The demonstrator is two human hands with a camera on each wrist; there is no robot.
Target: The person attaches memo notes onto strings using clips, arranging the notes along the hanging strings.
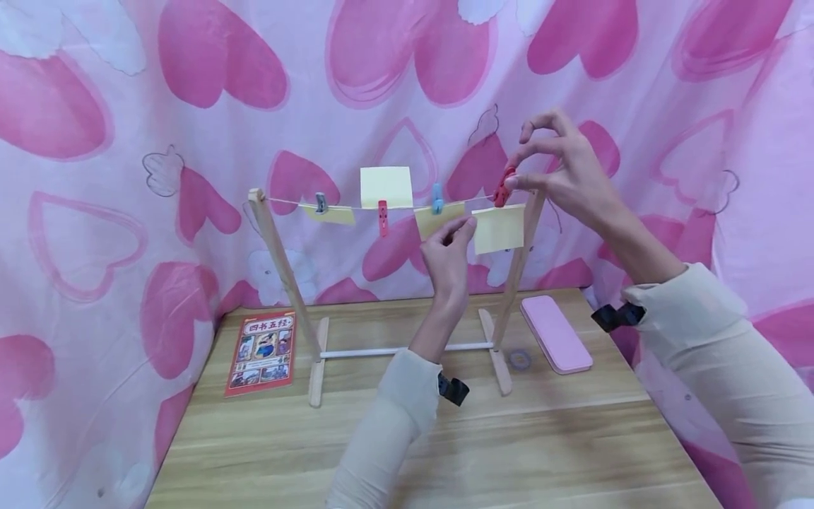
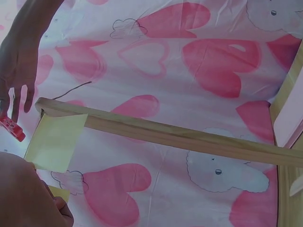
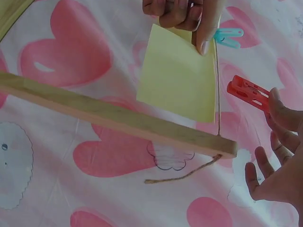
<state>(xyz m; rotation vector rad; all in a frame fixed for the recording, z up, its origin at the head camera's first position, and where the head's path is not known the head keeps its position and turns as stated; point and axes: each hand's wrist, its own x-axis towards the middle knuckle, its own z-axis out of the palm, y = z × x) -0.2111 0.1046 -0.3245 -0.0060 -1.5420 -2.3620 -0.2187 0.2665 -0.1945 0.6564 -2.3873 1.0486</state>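
Note:
My left hand point(image 1: 447, 258) pinches the upper left corner of a yellow sticky note point(image 1: 499, 230), right at the string point(image 3: 218, 94). Between thumb and index finger, my right hand point(image 1: 566, 166) grips a red clothespin point(image 3: 248, 92) just above that note; in the right wrist view a gap shows between pin and string. Further left along the string, a blue clothespin point(image 1: 437, 199) holds a second note point(image 1: 427, 220), partly behind my left hand. A red clothespin point(image 1: 383, 219) holds an upright note point(image 1: 386, 186), and a grey clothespin point(image 1: 321, 203) a note point(image 1: 337, 215) at the left end.
The string runs between two wooden posts point(image 1: 280, 265) joined by a white bar point(image 1: 359, 353). A red booklet point(image 1: 262, 353) lies on the table point(image 1: 509, 445) at left. A pink case point(image 1: 556, 334) and a tape ring point(image 1: 519, 360) lie at right. A heart-patterned curtain point(image 1: 222, 148) hangs behind.

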